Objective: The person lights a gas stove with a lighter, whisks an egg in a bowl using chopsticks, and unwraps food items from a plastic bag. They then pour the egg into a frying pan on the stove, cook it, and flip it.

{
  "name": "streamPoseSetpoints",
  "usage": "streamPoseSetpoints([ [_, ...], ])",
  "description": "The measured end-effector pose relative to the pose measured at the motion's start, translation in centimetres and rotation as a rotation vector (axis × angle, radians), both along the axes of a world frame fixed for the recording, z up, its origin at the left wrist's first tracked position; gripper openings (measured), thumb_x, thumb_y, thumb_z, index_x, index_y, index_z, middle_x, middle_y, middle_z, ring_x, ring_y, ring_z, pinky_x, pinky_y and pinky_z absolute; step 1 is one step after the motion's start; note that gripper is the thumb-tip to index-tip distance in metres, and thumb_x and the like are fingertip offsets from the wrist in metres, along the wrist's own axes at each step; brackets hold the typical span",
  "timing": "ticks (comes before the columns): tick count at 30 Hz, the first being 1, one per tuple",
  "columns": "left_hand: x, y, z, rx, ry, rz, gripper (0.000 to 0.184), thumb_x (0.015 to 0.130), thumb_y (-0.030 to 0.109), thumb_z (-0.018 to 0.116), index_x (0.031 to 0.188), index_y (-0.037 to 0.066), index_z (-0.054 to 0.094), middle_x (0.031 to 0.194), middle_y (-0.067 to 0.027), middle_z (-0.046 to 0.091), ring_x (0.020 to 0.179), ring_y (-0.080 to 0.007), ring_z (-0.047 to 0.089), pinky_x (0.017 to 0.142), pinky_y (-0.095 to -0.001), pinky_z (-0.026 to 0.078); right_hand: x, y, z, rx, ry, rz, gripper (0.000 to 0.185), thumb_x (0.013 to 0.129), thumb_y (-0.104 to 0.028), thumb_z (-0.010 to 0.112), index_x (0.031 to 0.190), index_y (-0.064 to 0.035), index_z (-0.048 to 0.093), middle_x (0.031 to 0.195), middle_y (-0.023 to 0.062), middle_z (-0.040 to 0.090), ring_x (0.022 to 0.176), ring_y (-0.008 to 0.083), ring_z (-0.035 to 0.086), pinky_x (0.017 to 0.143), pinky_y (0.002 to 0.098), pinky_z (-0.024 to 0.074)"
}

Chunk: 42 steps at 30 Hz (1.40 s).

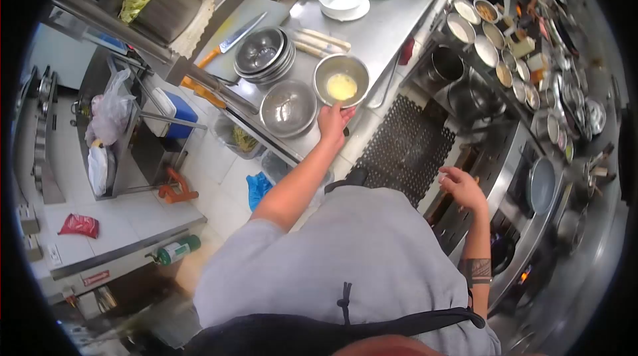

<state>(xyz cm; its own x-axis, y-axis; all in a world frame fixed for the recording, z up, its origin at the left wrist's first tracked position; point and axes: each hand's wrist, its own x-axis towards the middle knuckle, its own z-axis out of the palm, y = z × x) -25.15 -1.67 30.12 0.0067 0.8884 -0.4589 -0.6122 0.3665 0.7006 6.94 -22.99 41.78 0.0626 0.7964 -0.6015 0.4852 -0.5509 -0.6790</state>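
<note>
Across the tiled kitchen floor [222,175], a steel counter [392,30] stands far and a stove [490,186] right. At the counter's near edge, the left hand [333,122] has its fingers closed on the mixing bowl [341,65]; whether it is lifted cannot be told. The right hand [463,188] hangs loosely curled, apparently empty. Yellow contents [342,86] are already in the bowl; the work seems partway, what remains unclear.

Metal bowl [325,75] upright, yellow contents [341,87] inside, by counter [397,29] edge.
</note>
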Motion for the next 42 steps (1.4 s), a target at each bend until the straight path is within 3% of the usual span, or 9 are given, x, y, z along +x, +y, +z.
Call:
streamPoseSetpoints([
  [4,-0.4,-2.2,-1.2,-0.138,-0.17,-0.185,0.024,0.096,0.014,0.058,0.11,-0.004,0.05,0.097,-0.0211,0.065,0.093,-0.0299,0.068,0.082,-0.041,0.057,-5.6,-8.7,-3.5,-0.063,-0.063,-0.129,0.04,0.091,-0.027,0.067,0.12,-0.0002,0.063,0.095,0.0138,0.072,0.091,0.0192,0.068,0.079,0.0352,0.0541],
  [5,-1.4,-3.1,-5.0,0.145,0.205,-0.485,0.023,0.095,0.014,0.058,0.108,-0.003,0.05,0.097,-0.0204,0.065,0.093,-0.0303,0.068,0.083,-0.0421,0.057,-7.0,-11.2,-4.3,0.019,-0.181,-0.071,0.037,0.091,-0.029,0.066,0.116,-0.001,0.065,0.096,0.0152,0.072,0.092,0.0219,0.069,0.08,0.0354,0.0541],
  [9,0.7,-10.3,-1.5,-0.003,0.356,-1.029,0.019,0.091,0.011,0.052,0.084,-0.002,0.064,0.085,-0.0162,0.07,0.076,-0.0235,0.071,0.07,-0.0365,0.059,-11.9,-20.1,-7.9,-0.125,-0.3,-0.011,0.046,0.09,-0.037,0.062,0.121,-0.0031,0.065,0.112,0.0213,0.069,0.104,0.0383,0.066,0.089,0.0425,0.0521],
  [12,1.4,-16.2,-1.6,0.595,1.052,-1.64,0.023,0.087,0.02,0.056,0.095,0.001,0.067,0.088,-0.0177,0.071,0.085,-0.0306,0.07,0.076,-0.0426,0.056,-15.7,-24.9,-7.0,-0.099,-0.264,-0.182,0.047,0.092,-0.04,0.062,0.122,-0.0032,0.064,0.11,0.0216,0.069,0.103,0.0379,0.066,0.089,0.0429,0.0519],
  [15,1.6,-21.2,-0.2,1.47,1.059,-1.956,0.025,0.085,0.022,0.059,0.1,0.003,0.066,0.096,-0.0236,0.069,0.095,-0.0425,0.065,0.083,-0.0499,0.052,-19.2,-29.8,-7.7,-0.072,-0.238,-0.358,0.046,0.092,-0.039,0.061,0.122,-0.0035,0.063,0.107,0.0213,0.07,0.102,0.0377,0.066,0.088,0.0441,0.052],
  [19,2.2,-28.4,-1.8,1.509,0.883,-2.162,0.031,0.087,0.022,0.059,0.109,0.002,0.064,0.108,-0.0234,0.067,0.104,-0.0418,0.063,0.089,-0.0482,0.051,-26.1,-37.8,-9.5,0.007,-0.288,-0.439,0.041,0.092,-0.037,0.06,0.115,-0.0034,0.066,0.105,0.0205,0.07,0.101,0.0375,0.066,0.086,0.0456,0.0522],
  [29,-3.8,-34.9,-0.2,1.474,0.893,-2.389,0.039,0.088,0.02,0.056,0.123,0.004,0.061,0.12,-0.0229,0.064,0.112,-0.0398,0.06,0.094,-0.0456,0.049,-36.3,-46.7,-10.8,-0.105,-0.14,-0.55,0.043,0.089,-0.04,0.06,0.11,-0.0037,0.07,0.106,0.0212,0.07,0.101,0.0378,0.066,0.088,0.0453,0.0517],
  [38,-2.2,-26.9,5.0,1.052,1.184,-1.932,0.038,0.086,0.017,0.059,0.12,0.001,0.063,0.12,-0.0228,0.064,0.108,-0.0367,0.064,0.093,-0.0433,0.05,-28.9,-39.3,-9.6,-0.11,-0.189,-0.343,0.043,0.09,-0.038,0.059,0.113,-0.0033,0.067,0.108,0.021,0.069,0.103,0.0399,0.065,0.089,0.047,0.0511],
  [42,-1.8,-22.0,-1.2,1.2,1.042,-1.673,0.033,0.087,0.008,0.06,0.119,0.0,0.061,0.1,-0.0217,0.068,0.091,-0.0312,0.069,0.081,-0.0393,0.054,-22.2,-33.0,-9.1,-0.127,-0.269,-0.253,0.041,0.087,-0.032,0.057,0.109,0.0011,0.069,0.108,0.0235,0.069,0.1,0.0399,0.066,0.09,0.0484,0.0516],
])
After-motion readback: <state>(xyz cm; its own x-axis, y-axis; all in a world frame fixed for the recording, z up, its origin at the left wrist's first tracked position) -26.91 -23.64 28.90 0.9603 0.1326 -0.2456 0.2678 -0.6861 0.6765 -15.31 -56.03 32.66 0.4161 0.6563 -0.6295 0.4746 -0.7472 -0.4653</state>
